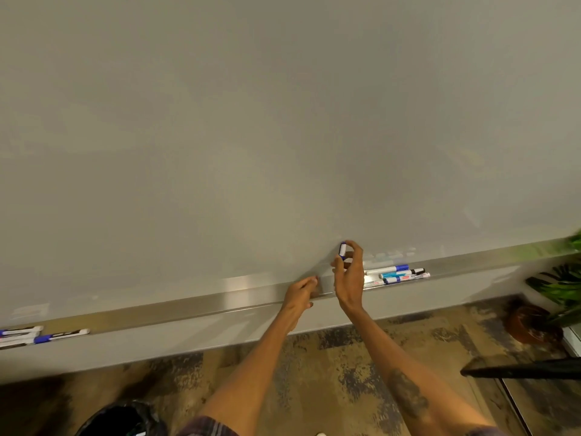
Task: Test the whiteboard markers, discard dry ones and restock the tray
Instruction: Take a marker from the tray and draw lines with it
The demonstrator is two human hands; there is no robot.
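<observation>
Reaches forward with both bare forearms, converging to bring the hands near each other yet apart. Lifts the right hand [349,278] higher, back turned to the camera, wrist nearly straight. Pinches a marker [342,249] upright at the tips of thumb and forefinger, remaining fingers loosely bent below. Holds the left hand [300,294] lower and just left, knuckles up, fingers curled forward; grip on anything there impossible to tell.
</observation>
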